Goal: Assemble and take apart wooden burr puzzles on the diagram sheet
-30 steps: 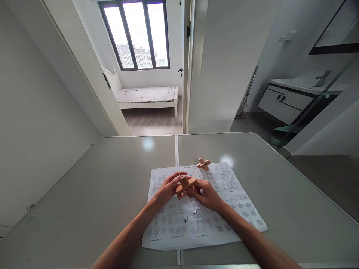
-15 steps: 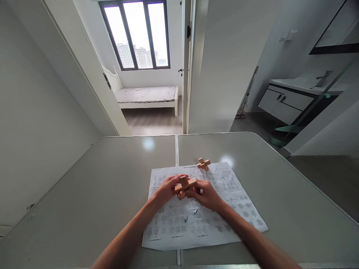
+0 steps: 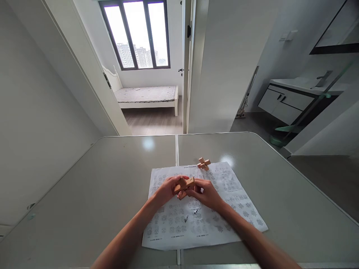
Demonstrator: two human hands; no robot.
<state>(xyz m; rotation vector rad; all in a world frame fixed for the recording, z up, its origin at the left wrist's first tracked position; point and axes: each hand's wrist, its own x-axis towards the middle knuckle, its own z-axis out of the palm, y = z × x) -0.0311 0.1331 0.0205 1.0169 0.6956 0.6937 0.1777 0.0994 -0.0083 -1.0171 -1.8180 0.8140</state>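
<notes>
Between my two hands is a wooden burr puzzle (image 3: pixel 187 184), made of interlocking tan bars and held just above a printed sheet (image 3: pixel 179 233). My left hand (image 3: pixel 168 188) is closed round its left side, with the fingers behind and partly hidden. From the right, my right hand (image 3: pixel 206 193) pinches the puzzle with thumb and fingertips. Some of the bars are covered by my fingers. Beyond the hands, a second wooden burr puzzle (image 3: pixel 203 164), shaped like a small cross, rests at the sheet's far edge.
The sheet with rows of small diagrams lies on a grey table (image 3: pixel 84 209) with a pale seam down its middle. Past the table's far edge are a doorway, a bed (image 3: pixel 148 95) and a window. A sink cabinet (image 3: pixel 286 101) stands at the right.
The puzzle in my hands has turned and tilted slightly, and its long top bar has shifted a little to the left. The second puzzle and the sheet have stayed put.
</notes>
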